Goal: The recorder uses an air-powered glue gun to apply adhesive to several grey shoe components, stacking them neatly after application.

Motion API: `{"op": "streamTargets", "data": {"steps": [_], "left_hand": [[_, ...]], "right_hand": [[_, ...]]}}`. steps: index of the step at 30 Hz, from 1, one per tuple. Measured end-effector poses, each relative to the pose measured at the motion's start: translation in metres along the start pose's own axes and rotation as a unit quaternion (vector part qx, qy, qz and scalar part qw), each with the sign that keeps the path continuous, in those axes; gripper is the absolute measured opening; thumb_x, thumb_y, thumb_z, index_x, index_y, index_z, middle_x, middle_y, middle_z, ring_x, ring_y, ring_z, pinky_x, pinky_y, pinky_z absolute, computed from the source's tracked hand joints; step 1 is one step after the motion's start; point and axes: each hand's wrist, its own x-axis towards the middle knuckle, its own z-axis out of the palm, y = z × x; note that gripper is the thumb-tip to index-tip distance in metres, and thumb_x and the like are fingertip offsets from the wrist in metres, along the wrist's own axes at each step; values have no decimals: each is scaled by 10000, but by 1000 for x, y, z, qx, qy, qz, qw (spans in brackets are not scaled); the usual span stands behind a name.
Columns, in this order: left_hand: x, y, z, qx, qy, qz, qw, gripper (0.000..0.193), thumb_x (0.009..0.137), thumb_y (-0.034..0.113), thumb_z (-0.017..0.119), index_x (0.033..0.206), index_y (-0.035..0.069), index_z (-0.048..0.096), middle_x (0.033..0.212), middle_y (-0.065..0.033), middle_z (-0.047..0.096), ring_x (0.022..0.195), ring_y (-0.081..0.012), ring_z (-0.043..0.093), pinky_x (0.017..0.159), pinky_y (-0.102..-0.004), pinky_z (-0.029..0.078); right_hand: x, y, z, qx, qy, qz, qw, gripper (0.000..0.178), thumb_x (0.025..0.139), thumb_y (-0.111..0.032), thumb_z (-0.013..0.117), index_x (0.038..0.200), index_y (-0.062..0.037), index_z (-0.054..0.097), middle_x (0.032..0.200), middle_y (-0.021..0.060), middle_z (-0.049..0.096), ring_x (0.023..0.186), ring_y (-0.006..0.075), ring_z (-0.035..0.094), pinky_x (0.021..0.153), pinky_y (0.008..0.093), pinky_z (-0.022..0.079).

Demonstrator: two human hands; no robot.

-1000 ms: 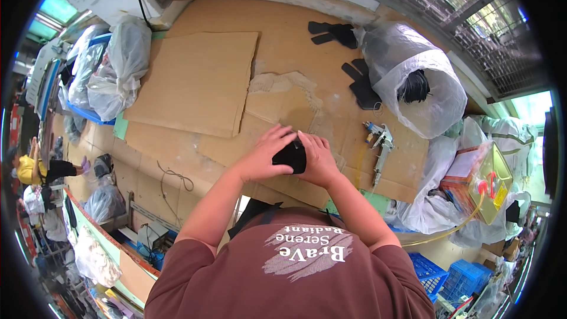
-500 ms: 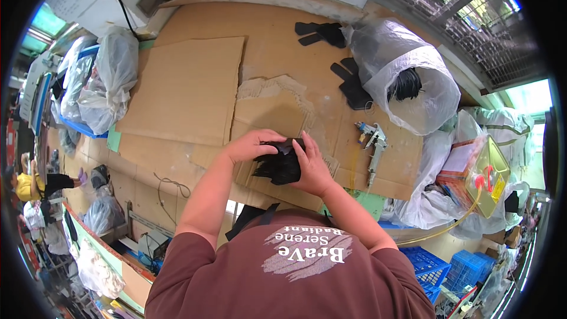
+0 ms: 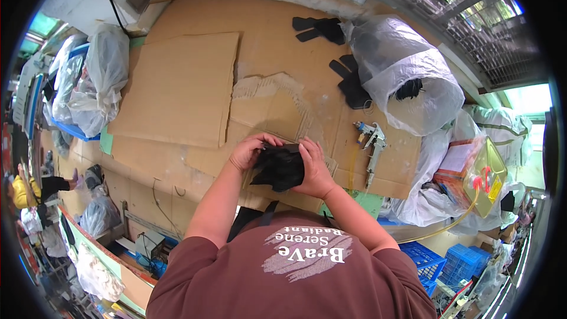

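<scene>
Close to my body, over the cardboard-covered table, I hold a stack of thin black cut pieces [image 3: 279, 170] between both hands. My left hand [image 3: 249, 150] has its fingers bent over the stack's upper left edge. Against the right side press the thumb and fingers of my right hand [image 3: 315, 169]. The stack's lower left edge looks uneven, with pointed layers fanning out. Its underside is hidden. To the right lies a spray gun [image 3: 372, 147], apart from my hands. Farther off are loose black cut pieces [image 3: 353, 85] beside a clear plastic bag [image 3: 398, 53].
A flat cardboard sheet [image 3: 174, 88] covers the table's left part. Bagged goods in a blue crate [image 3: 74, 124] stand at the left edge. On the right, a yellowish metal can [image 3: 495, 171] has a hose attached. Blue plastic crates [image 3: 463, 264] sit low at the right.
My left hand has shifted a little left along the stack, and its fingers curl more at the edge. The stack's upper edge shows more between my hands. The view has shifted slightly.
</scene>
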Motion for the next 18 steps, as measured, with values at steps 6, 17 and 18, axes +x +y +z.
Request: {"op": "streamTargets", "data": {"steps": [6,17,18], "left_hand": [[-5,-4,36,61,167,102,979,296,823,88,447,1099,1,505,1016,-110,565,984,-201,524,903,-311,388],[-15,26,41,623,34,91,776,701,700,323,689,1268,40,391,1203,-167,458,1189,-276,391,996,-371,300],[-20,34,61,708,-5,70,703,850,623,335,732,1306,44,319,1220,-188,436,1199,-311,370,1005,-383,288]], "right_hand": [[3,-4,-6,4,-54,46,997,1038,445,-309,795,1322,-130,268,1283,160,329,1216,383,296,1034,523,160],[14,-4,-9,-44,-78,50,995,973,466,-244,775,1313,-159,305,1160,135,421,1119,331,400,991,471,281],[15,-2,-9,-30,-66,45,996,964,472,-228,769,1313,-156,304,1126,133,441,1086,329,428,958,443,339]]}}
